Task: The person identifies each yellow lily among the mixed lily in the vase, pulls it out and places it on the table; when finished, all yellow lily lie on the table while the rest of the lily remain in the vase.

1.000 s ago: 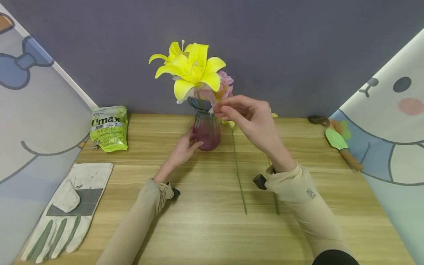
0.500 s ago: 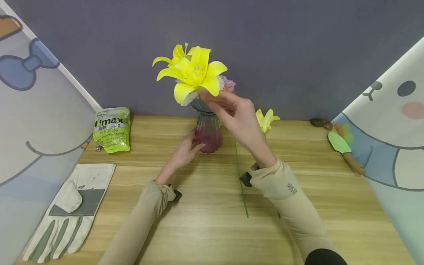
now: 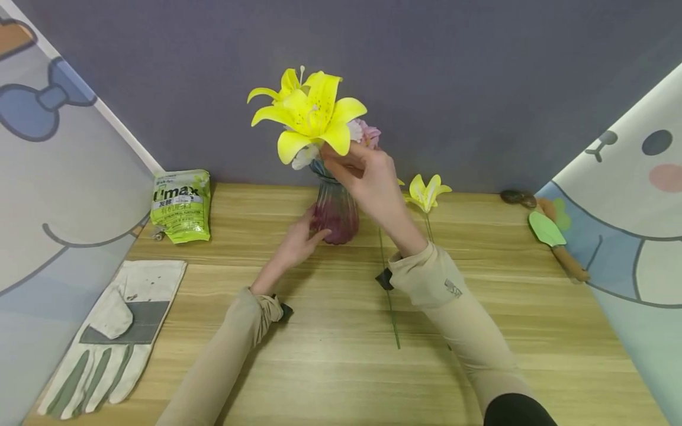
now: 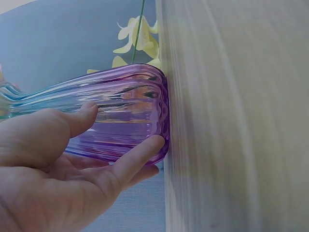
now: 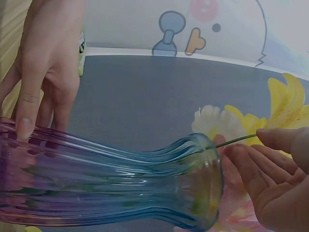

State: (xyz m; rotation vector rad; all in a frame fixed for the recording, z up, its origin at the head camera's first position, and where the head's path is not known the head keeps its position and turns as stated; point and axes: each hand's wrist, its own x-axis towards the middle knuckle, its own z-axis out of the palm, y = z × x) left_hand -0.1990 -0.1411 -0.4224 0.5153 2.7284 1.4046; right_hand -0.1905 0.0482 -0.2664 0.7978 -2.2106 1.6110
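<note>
My left hand holds the lower part of a ribbed glass vase, thumb in front. The vase stands upright on the table, and its glass shades from blue at the mouth to purple at the base. Above the mouth, my right hand pinches the green stem of a yellow lily between thumb and fingers. That stem runs into the vase mouth in the right wrist view. White flowers and pink flowers also show at the rim. Stems are visible through the glass.
Yellow lilies on long green stems lie right of the vase, one bloom in sight. A green fertilizer bag and a work glove are on the left. A small trowel and dark stones lie at the right.
My right hand has moved left from the pink flower to the yellow lily's stem at the vase mouth and now pinches it. My left hand stays on the vase.
</note>
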